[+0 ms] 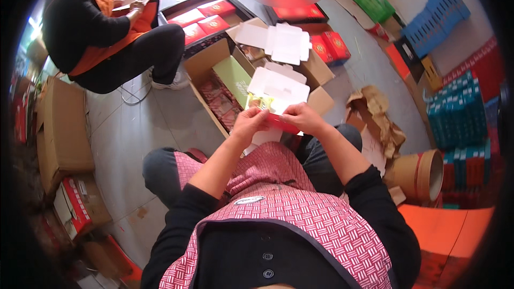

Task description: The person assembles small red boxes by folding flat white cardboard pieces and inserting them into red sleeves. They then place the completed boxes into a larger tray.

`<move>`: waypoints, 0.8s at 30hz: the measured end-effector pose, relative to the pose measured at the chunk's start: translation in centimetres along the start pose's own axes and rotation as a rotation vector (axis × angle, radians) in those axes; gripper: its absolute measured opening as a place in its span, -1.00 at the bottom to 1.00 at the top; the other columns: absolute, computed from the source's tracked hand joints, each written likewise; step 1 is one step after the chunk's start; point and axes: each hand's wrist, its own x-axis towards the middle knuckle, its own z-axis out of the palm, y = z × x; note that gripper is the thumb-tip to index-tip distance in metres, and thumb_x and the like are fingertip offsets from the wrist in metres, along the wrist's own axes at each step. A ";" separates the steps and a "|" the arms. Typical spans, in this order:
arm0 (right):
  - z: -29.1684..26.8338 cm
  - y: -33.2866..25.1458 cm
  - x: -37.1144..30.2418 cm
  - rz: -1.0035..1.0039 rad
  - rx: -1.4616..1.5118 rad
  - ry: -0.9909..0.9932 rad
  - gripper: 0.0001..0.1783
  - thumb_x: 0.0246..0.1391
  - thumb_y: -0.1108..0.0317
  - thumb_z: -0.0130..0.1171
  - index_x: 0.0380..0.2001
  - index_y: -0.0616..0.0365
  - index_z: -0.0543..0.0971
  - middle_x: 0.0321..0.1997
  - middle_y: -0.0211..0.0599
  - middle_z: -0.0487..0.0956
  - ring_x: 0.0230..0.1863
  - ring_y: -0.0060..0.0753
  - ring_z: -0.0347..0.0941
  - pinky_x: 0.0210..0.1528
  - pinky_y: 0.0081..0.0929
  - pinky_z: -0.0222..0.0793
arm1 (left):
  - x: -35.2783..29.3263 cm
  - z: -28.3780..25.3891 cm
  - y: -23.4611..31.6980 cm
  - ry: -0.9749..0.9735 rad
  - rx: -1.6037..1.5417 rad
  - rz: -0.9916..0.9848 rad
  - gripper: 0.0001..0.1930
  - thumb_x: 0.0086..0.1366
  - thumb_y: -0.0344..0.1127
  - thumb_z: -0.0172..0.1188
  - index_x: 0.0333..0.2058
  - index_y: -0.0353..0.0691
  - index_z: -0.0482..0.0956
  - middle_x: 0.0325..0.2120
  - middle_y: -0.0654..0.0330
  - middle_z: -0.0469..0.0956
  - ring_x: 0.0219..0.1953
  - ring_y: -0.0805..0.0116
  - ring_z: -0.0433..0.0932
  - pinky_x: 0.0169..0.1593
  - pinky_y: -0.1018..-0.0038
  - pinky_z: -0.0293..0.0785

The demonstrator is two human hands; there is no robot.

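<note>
In front of my lap is an unfolded carton, white inside point(281, 92) and red outside, its lid flaps raised. My right hand point(305, 119) pinches its near right edge, thumb and fingers together. At the near left corner my left hand point(250, 124) is closed on a small yellow packet point(259, 101). Whether its fingers also grip the carton is hidden. Beyond stands an open brown cardboard box point(206, 96) with a light green flat box point(233, 76) and several red packets point(218, 99) inside. Another white opened carton point(286, 43) rests over the brown box's far side.
A person point(101, 35) in black and orange sits at the far left. Dark trays point(179, 9) hold several red boxes point(217, 8). Crumpled brown paper point(383, 118) and a cardboard drum point(415, 176) lie at right, near blue crates point(436, 18). Brown cartons point(67, 128) line the left.
</note>
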 end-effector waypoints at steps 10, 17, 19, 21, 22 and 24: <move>2.8 3.6 -2.8 0.127 0.659 0.169 -0.81 0.03 0.34 0.25 -0.47 0.29 0.61 -0.56 -0.43 0.55 -0.52 -0.65 0.39 -0.45 -0.63 0.32 | -0.3 -0.6 -1.4 0.144 -0.022 0.022 -0.82 0.27 -0.29 0.17 -0.40 -0.30 0.50 -0.52 0.15 0.58 -0.54 0.39 0.57 -0.42 0.54 0.51; 1.7 1.6 -2.8 0.047 0.121 0.047 -0.74 -0.06 0.25 0.24 -0.53 0.27 0.64 -0.63 -0.39 0.56 -0.53 -0.55 0.44 -0.43 -0.51 0.36 | -1.1 -2.6 -2.0 0.089 0.055 0.146 -0.77 0.28 -0.20 0.17 -0.34 -0.28 0.52 -0.52 0.21 0.55 -0.50 0.47 0.51 -0.38 0.53 0.45; 1.4 2.1 -2.7 0.164 0.340 -0.080 -0.78 -0.01 0.25 0.26 -0.50 0.21 0.66 -0.60 -0.46 0.55 -0.55 -0.64 0.40 -0.48 -0.63 0.30 | -1.1 -2.0 -1.6 0.070 0.029 0.123 -0.77 0.28 -0.19 0.18 -0.38 -0.27 0.53 -0.54 0.23 0.54 -0.54 0.48 0.49 -0.42 0.57 0.41; 1.2 1.2 -2.3 0.238 0.525 -0.194 -0.80 0.01 0.23 0.28 -0.46 0.15 0.66 -0.56 -0.51 0.55 -0.55 -0.69 0.37 -0.50 -0.69 0.26 | -1.4 -2.1 -1.4 0.073 -0.016 0.074 -0.77 0.28 -0.18 0.18 -0.36 -0.26 0.53 -0.53 0.23 0.53 -0.53 0.49 0.48 -0.41 0.58 0.41; 1.3 1.1 -2.4 0.252 0.604 -0.239 -0.80 0.03 0.22 0.28 -0.44 0.12 0.66 -0.54 -0.53 0.55 -0.55 -0.71 0.36 -0.51 -0.71 0.25 | -1.4 -1.8 -1.5 0.063 -0.043 0.043 -0.77 0.28 -0.18 0.18 -0.35 -0.25 0.52 -0.52 0.24 0.53 -0.52 0.49 0.48 -0.40 0.58 0.41; 1.7 1.7 -1.4 0.288 0.663 -0.284 -0.83 0.03 0.26 0.28 -0.40 0.14 0.62 -0.50 -0.51 0.53 -0.54 -0.67 0.35 -0.48 -0.71 0.25 | -1.6 -2.7 -1.0 0.007 -0.022 0.008 -0.79 0.29 -0.21 0.15 -0.30 -0.27 0.50 -0.43 0.20 0.56 -0.43 0.44 0.52 -0.28 0.53 0.45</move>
